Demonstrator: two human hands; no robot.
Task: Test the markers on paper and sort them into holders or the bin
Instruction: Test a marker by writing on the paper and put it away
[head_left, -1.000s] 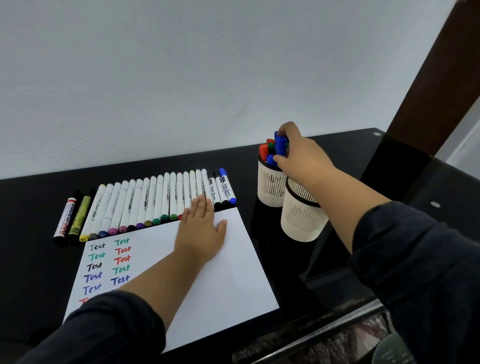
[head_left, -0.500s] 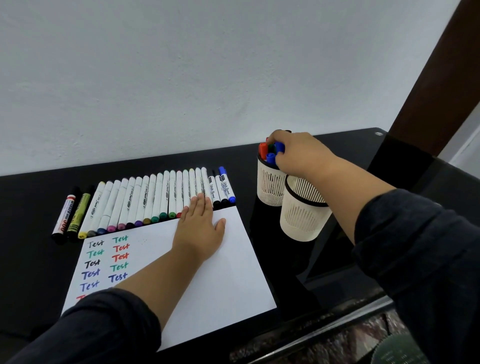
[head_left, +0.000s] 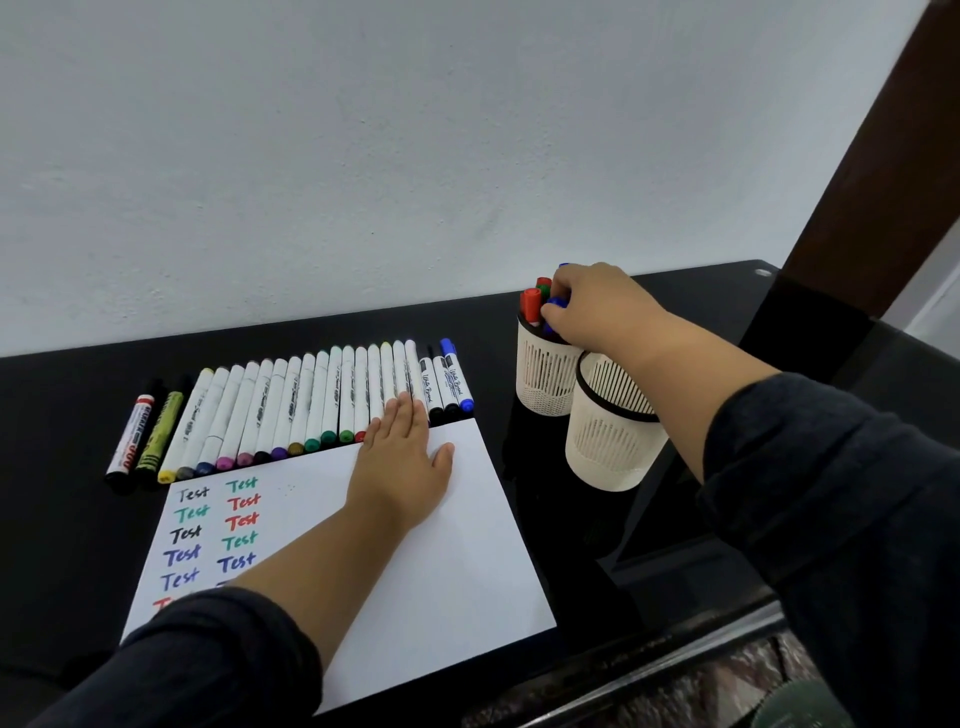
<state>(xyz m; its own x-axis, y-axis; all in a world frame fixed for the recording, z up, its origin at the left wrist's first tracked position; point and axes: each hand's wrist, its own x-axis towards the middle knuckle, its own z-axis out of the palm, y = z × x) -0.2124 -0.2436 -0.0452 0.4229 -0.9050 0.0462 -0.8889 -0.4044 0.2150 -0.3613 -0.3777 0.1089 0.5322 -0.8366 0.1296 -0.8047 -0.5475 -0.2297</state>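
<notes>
sorting step: right hand (head_left: 597, 306) fingers curl round a blue marker (head_left: 556, 306) in the rear holder (head_left: 545, 374); left hand (head_left: 400, 462) lies flat on the paper (head_left: 467, 545). next, let go and pick an untested marker.

Markers (head_left: 311, 410) behind paper (head_left: 415, 561); holders (head_left: 550, 374) right of paper, on table (head_left: 62, 499).

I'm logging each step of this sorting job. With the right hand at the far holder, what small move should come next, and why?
Probably let go: the right hand has its fingers round a blue marker already down among the red and green ones in the far holder. Then reach for the blue whiteboard marker at the row's end; the left hand lies flat on the paper.
</notes>
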